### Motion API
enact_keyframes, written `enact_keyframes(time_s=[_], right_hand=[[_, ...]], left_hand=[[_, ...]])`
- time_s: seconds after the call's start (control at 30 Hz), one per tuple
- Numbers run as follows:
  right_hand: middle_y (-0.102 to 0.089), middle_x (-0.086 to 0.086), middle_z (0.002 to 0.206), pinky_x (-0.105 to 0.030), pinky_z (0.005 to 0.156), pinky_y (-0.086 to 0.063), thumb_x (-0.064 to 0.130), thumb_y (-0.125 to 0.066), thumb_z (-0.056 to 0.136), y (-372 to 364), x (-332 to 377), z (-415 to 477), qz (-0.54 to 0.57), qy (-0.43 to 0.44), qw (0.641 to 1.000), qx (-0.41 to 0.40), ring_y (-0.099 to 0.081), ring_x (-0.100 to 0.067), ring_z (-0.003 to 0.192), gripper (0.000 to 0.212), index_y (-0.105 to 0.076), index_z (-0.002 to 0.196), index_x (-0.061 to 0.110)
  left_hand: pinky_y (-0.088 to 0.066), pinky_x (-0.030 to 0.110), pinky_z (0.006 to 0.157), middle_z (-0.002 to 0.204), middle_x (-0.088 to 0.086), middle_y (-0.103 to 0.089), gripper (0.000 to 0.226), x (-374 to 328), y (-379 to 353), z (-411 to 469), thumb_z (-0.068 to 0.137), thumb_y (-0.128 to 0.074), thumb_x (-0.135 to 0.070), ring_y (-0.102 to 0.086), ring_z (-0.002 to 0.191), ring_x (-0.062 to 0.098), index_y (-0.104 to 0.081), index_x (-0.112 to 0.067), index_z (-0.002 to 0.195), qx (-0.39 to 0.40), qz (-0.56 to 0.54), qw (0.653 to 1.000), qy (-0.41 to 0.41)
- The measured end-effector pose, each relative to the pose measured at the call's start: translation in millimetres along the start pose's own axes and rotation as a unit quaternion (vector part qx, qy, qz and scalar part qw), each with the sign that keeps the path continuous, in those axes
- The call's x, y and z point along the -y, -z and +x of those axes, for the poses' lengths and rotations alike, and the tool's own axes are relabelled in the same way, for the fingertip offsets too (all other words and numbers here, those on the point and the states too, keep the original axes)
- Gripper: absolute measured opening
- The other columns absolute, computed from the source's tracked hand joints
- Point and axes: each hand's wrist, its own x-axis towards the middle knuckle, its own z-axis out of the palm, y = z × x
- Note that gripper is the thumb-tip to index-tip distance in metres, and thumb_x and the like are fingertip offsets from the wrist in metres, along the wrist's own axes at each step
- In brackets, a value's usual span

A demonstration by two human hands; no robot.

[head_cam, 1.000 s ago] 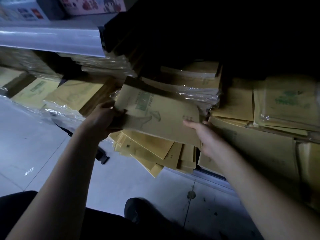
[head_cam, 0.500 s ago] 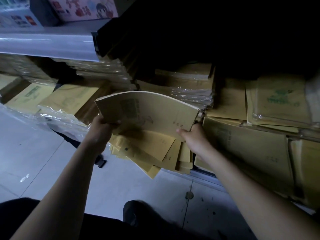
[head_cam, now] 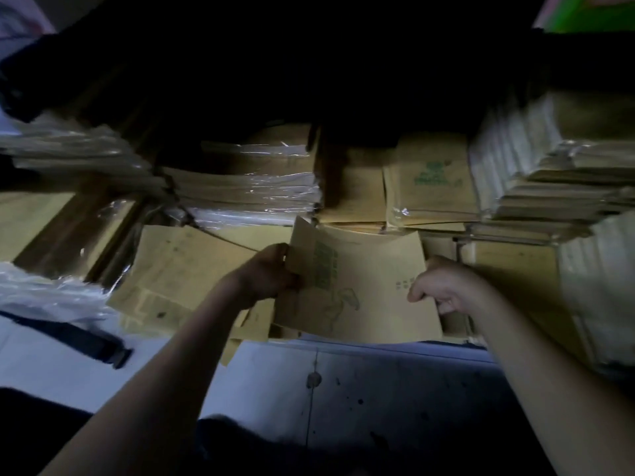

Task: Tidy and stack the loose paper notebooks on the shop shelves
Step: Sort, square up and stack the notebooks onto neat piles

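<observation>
Dim shelf scene, head view looking down. Left grip point(head_cam: 271, 274) is curled round the left edge of a tan notebook point(head_cam: 357, 290), thumb side on the cover, and that edge is bent up a bit. Right grip point(head_cam: 443, 286) pinches the notebook's right edge, fingers curled, knuckles toward the camera. Both arms reach in from the bottom of frame.

The notebook has a green printed block near its left side and a faint line drawing lower on the cover; the text is too blurred to read. It sits low at the front of the shelf point(head_cam: 378, 341), its bottom edge about at the shelf lip. Whether it lies flat on what is under it or is held just above, cannot tell.

Loose notebooks point(head_cam: 185, 269) lie fanned just left of it, partly under the left arm, some overhanging the shelf edge. Behind is a wrapped stack point(head_cam: 247, 180) in shiny plastic. Right of that, a wrapped pack point(head_cam: 429, 187) with green print lies flat. Far right, taller stacks point(head_cam: 549, 166), blurred. Crumpled plastic point(head_cam: 41, 293) at left.

Below is grey floor point(head_cam: 395, 389) with a seam and dark spots. A dark strap point(head_cam: 86, 338) lies on the floor at left. The upper shelf area is too dark to read.
</observation>
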Motion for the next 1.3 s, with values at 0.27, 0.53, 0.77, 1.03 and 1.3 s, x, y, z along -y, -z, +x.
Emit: enact_keyframes(time_s=[0.27,0.53,0.77,1.03,1.3], right_hand=[[-0.054,-0.017,0.117,-0.032,0.065,-0.051,-0.001,-0.062,0.084,-3,-41,28,-0.072,0.021,0.962,-0.263,-0.058,-0.029,0.100,0.059,-0.037,0.137,0.006],[-0.050,-0.018,0.125,-0.029,0.061,-0.045,-0.003,-0.055,0.087,-11,-45,34,-0.084,0.015,0.962,-0.261,-0.058,-0.027,0.097,0.069,-0.024,0.147,0.009],[-0.027,-0.012,0.148,-0.046,0.098,-0.046,0.015,-0.066,0.082,-40,2,6,-0.211,0.100,0.918,-0.321,-0.037,-0.033,0.131,0.073,-0.028,0.143,0.023],[-0.052,-0.005,0.131,-0.034,0.093,-0.045,0.031,-0.059,0.092,-135,108,13,-0.096,0.366,0.920,-0.098,-0.054,-0.026,0.117,0.041,-0.049,0.129,0.019],[-0.028,-0.008,0.155,-0.039,0.112,-0.029,0.044,-0.062,0.088,-195,138,12,-0.253,0.372,0.893,0.018,-0.026,-0.028,0.141,0.081,-0.020,0.152,0.018]], left_hand=[[-0.052,0.051,0.091,0.110,0.021,-0.064,0.037,6,-63,48,0.079,-0.072,-0.006,-0.063,0.102,0.037,-0.059,0.000,0.113,-0.195,0.117,0.973,0.021],[-0.054,0.056,0.088,0.110,0.011,-0.064,0.035,11,-72,42,0.079,-0.068,-0.035,-0.064,0.102,0.030,-0.058,-0.021,0.109,-0.137,-0.049,0.989,0.034],[-0.058,0.042,0.081,0.099,0.008,-0.070,0.018,-7,-48,32,0.092,-0.060,-0.025,-0.068,0.091,0.023,-0.065,-0.013,0.105,-0.191,0.061,0.979,-0.022],[-0.055,0.049,0.080,0.093,0.015,-0.061,0.026,47,-7,-34,0.069,-0.057,-0.014,-0.062,0.090,0.037,-0.052,-0.015,0.094,-0.511,-0.216,0.818,0.151],[-0.053,0.035,0.064,0.119,0.024,-0.061,0.038,117,16,-77,0.083,-0.052,-0.005,-0.063,0.103,0.036,-0.052,0.001,0.120,-0.426,-0.459,0.739,0.247]])
